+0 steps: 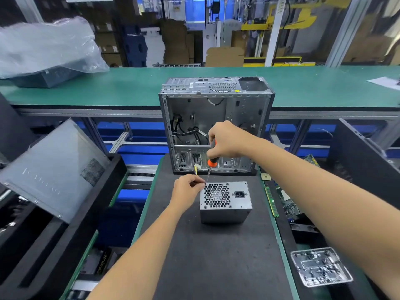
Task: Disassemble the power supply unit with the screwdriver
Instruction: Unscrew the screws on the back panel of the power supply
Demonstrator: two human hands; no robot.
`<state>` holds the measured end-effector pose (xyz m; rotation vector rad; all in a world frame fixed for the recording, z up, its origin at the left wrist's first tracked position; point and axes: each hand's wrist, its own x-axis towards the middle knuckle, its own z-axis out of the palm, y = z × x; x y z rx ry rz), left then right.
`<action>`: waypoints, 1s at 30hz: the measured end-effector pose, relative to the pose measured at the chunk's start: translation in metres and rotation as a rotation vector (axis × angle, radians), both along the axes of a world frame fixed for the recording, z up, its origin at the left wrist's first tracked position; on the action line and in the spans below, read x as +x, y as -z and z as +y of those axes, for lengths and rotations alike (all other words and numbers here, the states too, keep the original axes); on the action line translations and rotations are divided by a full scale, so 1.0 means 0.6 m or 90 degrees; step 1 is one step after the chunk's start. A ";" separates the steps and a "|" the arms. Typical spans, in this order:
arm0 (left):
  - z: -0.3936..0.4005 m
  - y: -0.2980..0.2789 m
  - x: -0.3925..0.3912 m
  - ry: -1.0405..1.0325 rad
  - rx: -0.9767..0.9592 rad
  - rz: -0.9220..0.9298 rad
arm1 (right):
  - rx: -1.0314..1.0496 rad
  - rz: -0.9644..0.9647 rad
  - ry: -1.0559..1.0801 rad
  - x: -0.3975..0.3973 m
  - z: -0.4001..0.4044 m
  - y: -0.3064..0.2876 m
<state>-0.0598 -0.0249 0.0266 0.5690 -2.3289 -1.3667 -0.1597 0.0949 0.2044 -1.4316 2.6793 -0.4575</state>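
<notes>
A grey metal power supply unit (225, 202) stands on the black mat (212, 256), its fan grille and power socket facing up. My right hand (227, 139) grips an orange-and-black screwdriver (211, 162), held nearly upright, its tip at the unit's top left corner. My left hand (187, 187) pinches the shaft near the tip with thumb and forefinger, right beside that corner. Whether a screw sits under the tip is hidden by my fingers.
An open grey computer case (216, 126) stands just behind the unit, cables inside. A grey side panel (54, 169) leans at the left. Circuit boards (287, 204) lie at the right, and a clear tray of small parts (320, 267) at the lower right. A green bench (129, 87) spans behind.
</notes>
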 end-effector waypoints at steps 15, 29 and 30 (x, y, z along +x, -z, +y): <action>-0.011 0.002 -0.016 0.003 0.047 -0.071 | 0.229 -0.004 -0.030 0.024 -0.032 -0.034; -0.009 0.005 -0.014 -0.003 0.064 -0.074 | 0.382 0.195 -0.297 0.027 -0.069 -0.056; -0.010 0.005 -0.013 -0.002 0.066 -0.075 | 0.369 0.195 -0.306 0.026 -0.070 -0.058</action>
